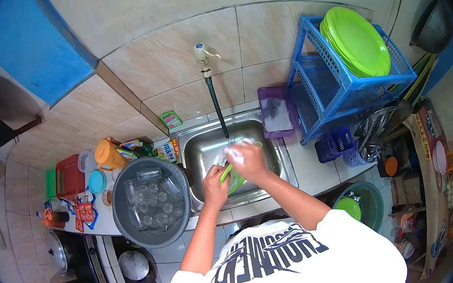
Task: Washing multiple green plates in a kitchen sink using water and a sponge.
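Observation:
Over the stainless steel sink (194, 153) my left hand (216, 184) grips the rim of a green plate (237, 180), which is tilted and partly hidden by my hands. My right hand (247, 160), with white suds on its fingers, is over the plate; whether it holds a sponge or scourer cannot be told. A dark hose (216, 105) hangs from the wall tap (202, 58), its end just above my right hand. At the sink's back right corner sits a purple basin (281, 129) with foamy water and something dark in it.
A grey tub (119, 212) of clear glasses stands left of the sink. Beyond it are an orange pitcher (108, 155) and a red container (69, 176). On the right, a blue plastic rack (346, 90) bears stacked green plates (357, 42). A green tub (378, 208) stands below the counter's right part.

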Available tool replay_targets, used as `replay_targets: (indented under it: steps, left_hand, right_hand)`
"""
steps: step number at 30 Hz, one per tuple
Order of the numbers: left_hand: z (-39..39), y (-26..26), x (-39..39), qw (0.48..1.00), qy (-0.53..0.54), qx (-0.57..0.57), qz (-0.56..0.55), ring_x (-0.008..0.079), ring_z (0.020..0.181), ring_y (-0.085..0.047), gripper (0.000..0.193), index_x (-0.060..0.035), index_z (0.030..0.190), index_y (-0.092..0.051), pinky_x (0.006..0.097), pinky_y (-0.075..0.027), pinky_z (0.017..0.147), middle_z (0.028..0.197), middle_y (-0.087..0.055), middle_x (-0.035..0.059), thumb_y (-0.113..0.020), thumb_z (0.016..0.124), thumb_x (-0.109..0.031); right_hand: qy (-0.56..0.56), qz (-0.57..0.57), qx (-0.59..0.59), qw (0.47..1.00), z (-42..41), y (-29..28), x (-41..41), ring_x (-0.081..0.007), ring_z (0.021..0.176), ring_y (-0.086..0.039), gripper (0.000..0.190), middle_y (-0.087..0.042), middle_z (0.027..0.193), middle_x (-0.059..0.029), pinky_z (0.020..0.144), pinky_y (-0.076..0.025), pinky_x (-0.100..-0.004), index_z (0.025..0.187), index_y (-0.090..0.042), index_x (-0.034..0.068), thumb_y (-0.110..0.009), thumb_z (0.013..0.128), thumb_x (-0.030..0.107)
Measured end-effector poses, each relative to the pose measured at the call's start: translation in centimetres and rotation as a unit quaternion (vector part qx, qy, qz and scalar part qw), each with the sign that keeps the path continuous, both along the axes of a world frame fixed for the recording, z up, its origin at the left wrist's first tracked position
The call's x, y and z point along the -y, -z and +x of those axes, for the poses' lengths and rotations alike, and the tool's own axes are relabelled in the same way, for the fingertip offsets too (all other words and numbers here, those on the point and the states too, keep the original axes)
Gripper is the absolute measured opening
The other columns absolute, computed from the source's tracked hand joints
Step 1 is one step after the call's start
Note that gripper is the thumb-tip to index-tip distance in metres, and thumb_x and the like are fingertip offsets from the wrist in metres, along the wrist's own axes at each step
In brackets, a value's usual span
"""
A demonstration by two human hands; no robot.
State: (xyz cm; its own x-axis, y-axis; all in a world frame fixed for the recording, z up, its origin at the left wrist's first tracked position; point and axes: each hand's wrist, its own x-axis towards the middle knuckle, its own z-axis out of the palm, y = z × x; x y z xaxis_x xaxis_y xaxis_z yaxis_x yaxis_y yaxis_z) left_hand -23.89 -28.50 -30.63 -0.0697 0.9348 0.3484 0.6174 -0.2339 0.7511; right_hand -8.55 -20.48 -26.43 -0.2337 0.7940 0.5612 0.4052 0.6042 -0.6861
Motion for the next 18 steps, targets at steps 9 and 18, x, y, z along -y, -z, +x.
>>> replay_targets:
  steps: [9,18]
  left_hand:
    - [-0.4,-2.1,1.1,0.999,0.011,0.028,-0.025,0.0299,0.077,-0.067,0.034,-0.0061,0.116,-0.078,0.0395,-0.052,0.072,0.085,-0.065,0.0144,-0.073,0.083,-0.001]
    - [-0.6,1.5,0.7,0.982,-0.051,0.178,-0.034,0.0187,0.088,-0.075,0.035,-0.0047,0.120,-0.076,0.0315,-0.055,0.081,0.097,-0.077,0.0154,-0.081,0.085,-0.005]
  right_hand:
    - [0.150,-0.218,-0.176,0.948,4.3,7.6,-2.2,-0.0239,0.083,-0.072,0.024,-0.077,0.095,-0.0135,0.076,-0.054,-0.0348,0.107,-0.076,-0.002,-0.068,0.096,0.017]
    - [0.188,-0.371,-0.460,0.784,3.9,8.5,-3.7,-0.0108,0.072,-0.060,0.031,-0.067,0.082,-0.0011,0.068,-0.048,-0.0295,0.094,-0.074,-0.003,-0.070,0.099,0.027]
